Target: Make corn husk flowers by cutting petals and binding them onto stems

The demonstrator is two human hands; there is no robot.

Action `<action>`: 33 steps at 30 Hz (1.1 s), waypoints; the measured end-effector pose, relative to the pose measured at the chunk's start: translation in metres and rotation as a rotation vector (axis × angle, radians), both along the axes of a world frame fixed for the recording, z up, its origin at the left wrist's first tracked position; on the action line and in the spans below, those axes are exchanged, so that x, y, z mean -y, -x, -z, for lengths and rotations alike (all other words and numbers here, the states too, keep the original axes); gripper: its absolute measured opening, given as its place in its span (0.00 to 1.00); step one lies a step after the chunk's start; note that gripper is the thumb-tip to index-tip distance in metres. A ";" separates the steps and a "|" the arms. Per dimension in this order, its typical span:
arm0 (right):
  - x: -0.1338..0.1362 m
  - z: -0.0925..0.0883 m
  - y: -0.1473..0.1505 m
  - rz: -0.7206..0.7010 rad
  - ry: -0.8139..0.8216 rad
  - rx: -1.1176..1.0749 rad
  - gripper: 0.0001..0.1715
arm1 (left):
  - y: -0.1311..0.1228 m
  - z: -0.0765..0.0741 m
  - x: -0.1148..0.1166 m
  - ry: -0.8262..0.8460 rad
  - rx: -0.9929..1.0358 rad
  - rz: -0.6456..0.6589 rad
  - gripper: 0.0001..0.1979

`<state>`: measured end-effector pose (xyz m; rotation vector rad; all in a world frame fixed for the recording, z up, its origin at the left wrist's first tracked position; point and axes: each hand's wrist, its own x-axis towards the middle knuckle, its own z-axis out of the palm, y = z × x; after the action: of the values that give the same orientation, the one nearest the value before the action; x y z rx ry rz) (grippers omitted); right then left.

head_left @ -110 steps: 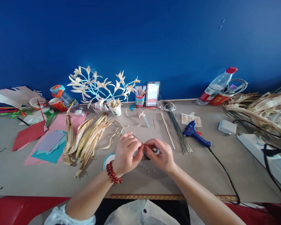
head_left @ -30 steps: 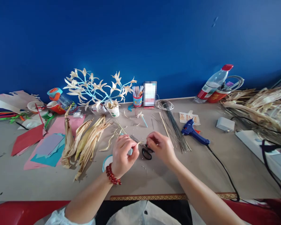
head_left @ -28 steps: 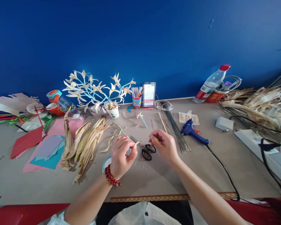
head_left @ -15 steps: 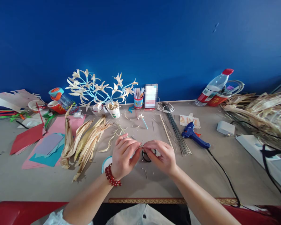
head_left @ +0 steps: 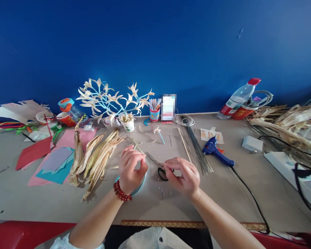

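My left hand, a red bead bracelet at its wrist, is raised over the table with fingers curled and thumb near the forefinger; whatever it pinches is hidden. To its right, my right hand has thumb and forefinger pressed together, anything between them too small to make out. A gap separates the two hands. Scissors with black handles lie between them, partly behind the right hand. Under the left hand shows the rim of a round blue-and-white dish. A thin pale strand lies just beyond the left fingers.
Dried corn husks and coloured paper lie left. Husk flowers stand in cups behind, and a single flower lies ahead. Right are wires, a blue glue gun with its cord, and a power strip.
My hands, which met at the fingertips, have come apart. The left moved left and slightly up, the right slightly right, uncovering the scissors' blades. The view has shifted a little.
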<state>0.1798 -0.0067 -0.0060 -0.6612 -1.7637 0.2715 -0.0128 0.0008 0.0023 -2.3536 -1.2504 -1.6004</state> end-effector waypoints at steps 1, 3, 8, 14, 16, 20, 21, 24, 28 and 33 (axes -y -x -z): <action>0.000 0.000 -0.001 -0.005 -0.002 -0.002 0.16 | 0.000 -0.001 0.000 0.036 0.015 0.035 0.07; -0.001 0.001 -0.002 -0.031 -0.016 0.012 0.17 | -0.002 -0.004 0.002 0.080 -0.010 0.148 0.07; -0.002 0.001 -0.003 -0.066 -0.070 0.050 0.20 | -0.008 -0.009 0.008 -0.038 -0.087 0.162 0.07; -0.001 -0.002 -0.001 -0.070 -0.016 0.069 0.18 | -0.007 -0.008 0.010 -0.089 -0.121 0.157 0.08; -0.001 -0.003 0.000 -0.070 -0.016 0.068 0.17 | -0.008 -0.007 0.011 -0.085 -0.132 0.153 0.07; 0.000 -0.006 0.004 -0.060 0.000 0.051 0.15 | -0.011 -0.004 0.013 -0.065 -0.143 0.155 0.07; 0.000 -0.006 0.004 -0.056 0.012 0.043 0.14 | -0.011 -0.003 0.013 -0.061 -0.142 0.155 0.07; 0.000 -0.004 0.002 0.016 0.068 -0.005 0.10 | -0.009 -0.001 0.013 -0.066 -0.130 0.160 0.07; -0.004 -0.002 -0.007 0.131 0.314 -0.267 0.05 | -0.004 -0.001 0.012 -0.191 -0.102 0.136 0.10; -0.004 -0.003 -0.011 -0.448 0.779 -0.429 0.15 | -0.002 -0.009 0.011 -0.335 -0.122 0.118 0.10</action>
<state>0.1905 -0.0028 -0.0030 -0.6663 -1.3366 1.3509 -0.0113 -0.0106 0.0108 -2.3040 -0.7641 -1.5276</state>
